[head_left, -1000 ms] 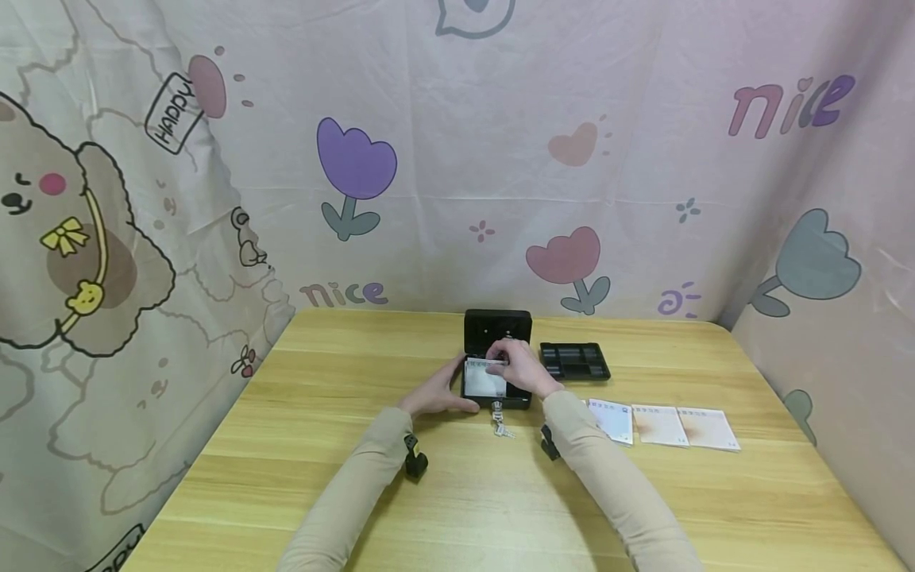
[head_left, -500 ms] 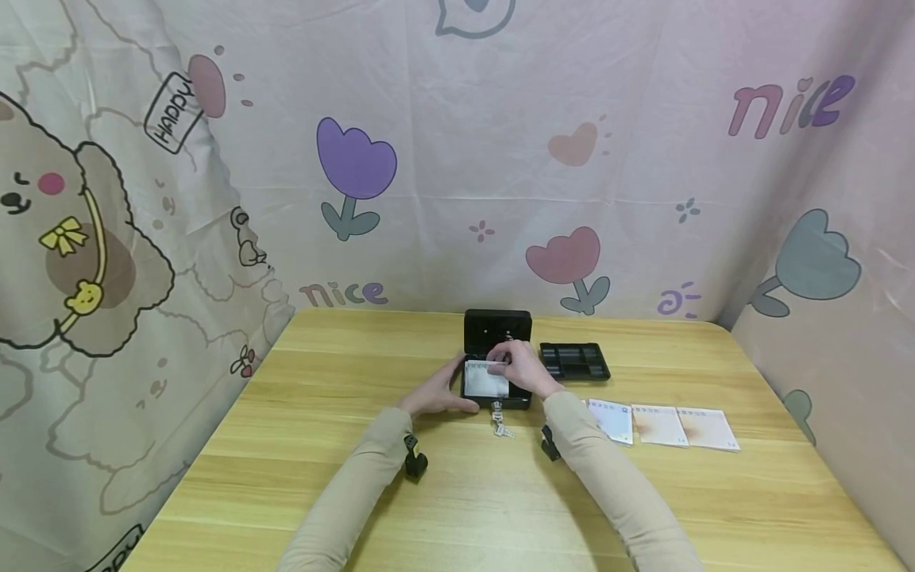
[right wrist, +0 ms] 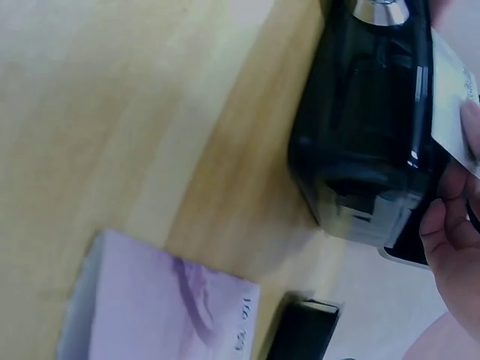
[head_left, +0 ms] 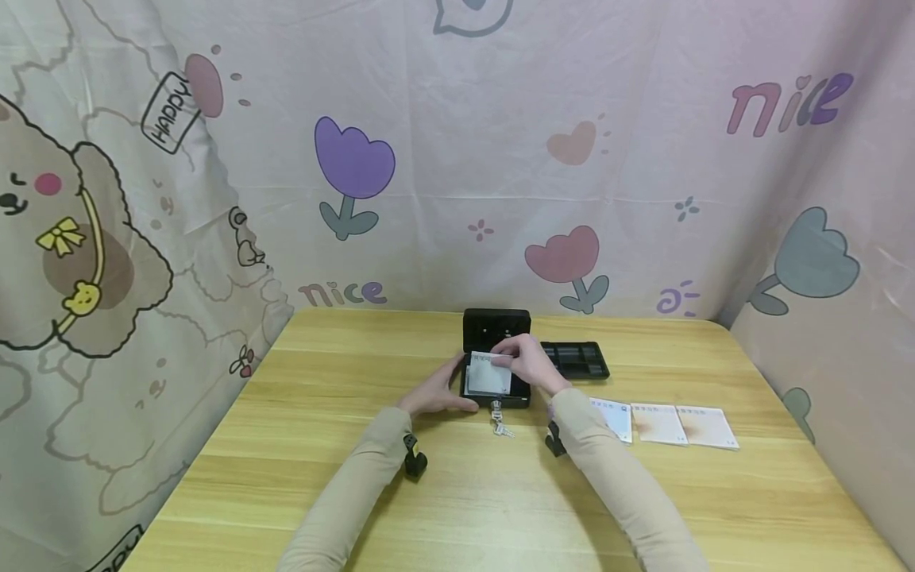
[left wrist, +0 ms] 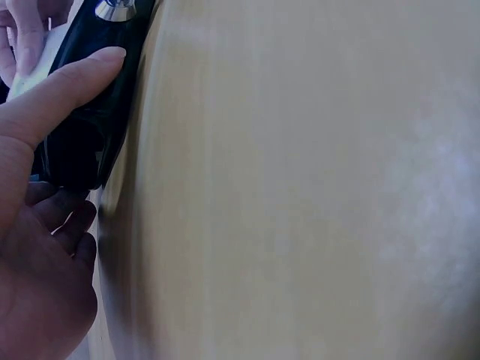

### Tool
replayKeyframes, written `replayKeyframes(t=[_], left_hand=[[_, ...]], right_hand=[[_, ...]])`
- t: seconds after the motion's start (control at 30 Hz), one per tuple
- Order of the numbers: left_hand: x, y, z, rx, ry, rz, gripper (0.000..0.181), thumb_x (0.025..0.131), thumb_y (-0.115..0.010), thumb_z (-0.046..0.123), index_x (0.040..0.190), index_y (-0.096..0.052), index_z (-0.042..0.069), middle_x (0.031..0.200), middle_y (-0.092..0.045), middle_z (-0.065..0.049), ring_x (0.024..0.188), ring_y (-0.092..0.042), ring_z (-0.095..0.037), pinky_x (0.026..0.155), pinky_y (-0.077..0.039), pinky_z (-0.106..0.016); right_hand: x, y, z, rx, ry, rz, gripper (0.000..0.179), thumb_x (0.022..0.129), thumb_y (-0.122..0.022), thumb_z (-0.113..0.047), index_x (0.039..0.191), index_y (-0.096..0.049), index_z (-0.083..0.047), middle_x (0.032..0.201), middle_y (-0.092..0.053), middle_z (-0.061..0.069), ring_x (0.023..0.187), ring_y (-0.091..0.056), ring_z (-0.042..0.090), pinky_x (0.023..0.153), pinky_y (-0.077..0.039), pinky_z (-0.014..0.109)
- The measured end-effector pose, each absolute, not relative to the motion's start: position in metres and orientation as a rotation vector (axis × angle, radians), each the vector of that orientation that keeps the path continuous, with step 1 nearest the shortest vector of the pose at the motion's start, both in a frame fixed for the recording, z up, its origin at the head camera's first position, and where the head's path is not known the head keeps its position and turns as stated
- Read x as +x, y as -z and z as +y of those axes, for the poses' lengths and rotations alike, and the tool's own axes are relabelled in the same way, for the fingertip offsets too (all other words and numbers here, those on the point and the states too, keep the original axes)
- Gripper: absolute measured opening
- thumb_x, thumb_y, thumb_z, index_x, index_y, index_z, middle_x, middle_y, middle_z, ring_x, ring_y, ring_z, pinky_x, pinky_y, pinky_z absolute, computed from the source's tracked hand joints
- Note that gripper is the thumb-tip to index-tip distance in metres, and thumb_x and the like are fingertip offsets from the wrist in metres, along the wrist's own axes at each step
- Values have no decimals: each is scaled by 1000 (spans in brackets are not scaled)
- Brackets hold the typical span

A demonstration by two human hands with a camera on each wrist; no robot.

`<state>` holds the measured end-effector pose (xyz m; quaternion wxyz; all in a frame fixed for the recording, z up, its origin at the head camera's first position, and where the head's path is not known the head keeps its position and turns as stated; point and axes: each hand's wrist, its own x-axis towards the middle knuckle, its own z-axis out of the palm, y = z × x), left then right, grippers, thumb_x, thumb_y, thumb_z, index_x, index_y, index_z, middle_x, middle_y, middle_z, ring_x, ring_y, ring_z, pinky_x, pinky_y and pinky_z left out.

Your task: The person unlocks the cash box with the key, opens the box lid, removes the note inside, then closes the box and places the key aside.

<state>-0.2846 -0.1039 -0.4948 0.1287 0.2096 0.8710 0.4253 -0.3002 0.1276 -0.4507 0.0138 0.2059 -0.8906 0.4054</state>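
A small black cash box [head_left: 496, 330] stands with its lid up near the table's back edge; keys [head_left: 498, 421] hang from its front lock. My left hand [head_left: 432, 395] grips the box at its left end, thumb [left wrist: 90, 71] along the front wall and fingers at the far side. Over the right part of the box, my right hand [head_left: 529, 365] pinches the upper right edge of a pale, banknote-like paper slip [head_left: 486, 375]. That slip is tilted above the box opening, and the edge of more paper [head_left: 468, 385] shows beneath it. The right wrist view shows the held slip [right wrist: 450, 90] past the box rim.
A black compartment tray [head_left: 593, 359] lies right of the box. Farther right, stacks of printed slips lie in a row: a bluish one [head_left: 616, 419], then two tan-tinted ones [head_left: 659, 425], [head_left: 708, 427]. A pinkish stack [right wrist: 165, 307] shows in the right wrist view.
The right hand has moved slightly right and up, and the pinched slip has come up with it, exposing paper below. The left hand holds the box in the same place.
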Motion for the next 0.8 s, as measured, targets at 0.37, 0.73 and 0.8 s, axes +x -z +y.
replayKeyframes(t=[0.37,0.73,0.8], left_hand=[[-285,495,-105,587,-1228,2544,116,76,-88,29,161,-14,3,168,-17,-21,155,-21,-40,128,-20,-55],[-286,498,-106,614,-1218,2541,118,76,-88,31,161,-11,3,169,-13,-19,156,-19,-38,128,-19,-53],[-285,498,-106,616,-1215,2541,119,76,-88,31,162,-10,4,169,-12,-18,156,-18,-38,128,-19,-53]], right_hand=[[-282,439,142,557,-1318,-2666,17,94,-71,-14,107,-78,-6,111,-77,14,92,-68,21,76,-56,27],[-248,435,171,659,-1312,-2727,13,90,-74,-15,101,-77,-8,86,-76,4,75,-62,7,68,-50,20],[-241,437,179,684,-1313,-2738,12,89,-75,-15,98,-77,-8,83,-75,3,72,-62,5,67,-51,19]])
